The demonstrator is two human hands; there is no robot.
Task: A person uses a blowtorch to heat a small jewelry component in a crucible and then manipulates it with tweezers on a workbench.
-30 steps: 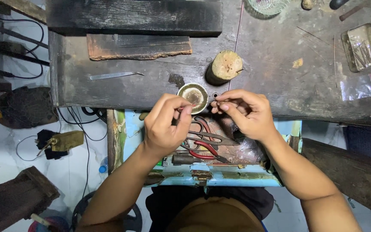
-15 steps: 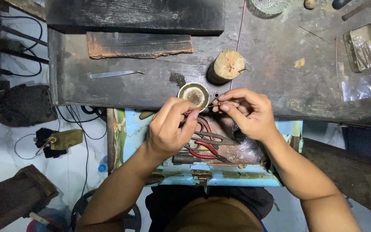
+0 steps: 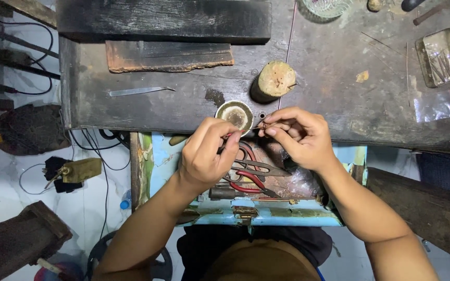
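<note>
Head view looks straight down at the front edge of a dark, scarred counter (image 3: 147, 112), where both hands meet just over that edge. Left hand (image 3: 207, 153) is curled narrow, thumb and forefinger pinched on one end of a thin wire (image 3: 251, 127); right hand (image 3: 298, 135) pinches the other end with its fingertips, the remaining fingers folded in. What sits on the wire between the fingertips is too small to make out. Just beyond the hands a small round dish (image 3: 234, 113) stands near the counter's edge, and a short wooden stump (image 3: 274, 80) stands close behind it. Bare counter lies to the left of the dish, apart from a slim metal blade (image 3: 139, 91) and a rusty flat slab (image 3: 167, 56) farther back. Below the hands an open blue drawer (image 3: 266, 213) holds red-handled pliers (image 3: 251, 179), partly hidden by the hands. At the far right a clear plastic box (image 3: 439, 56) and a plastic bag (image 3: 438, 104) lie near the frame edge, which cuts off other things at the top.
</note>
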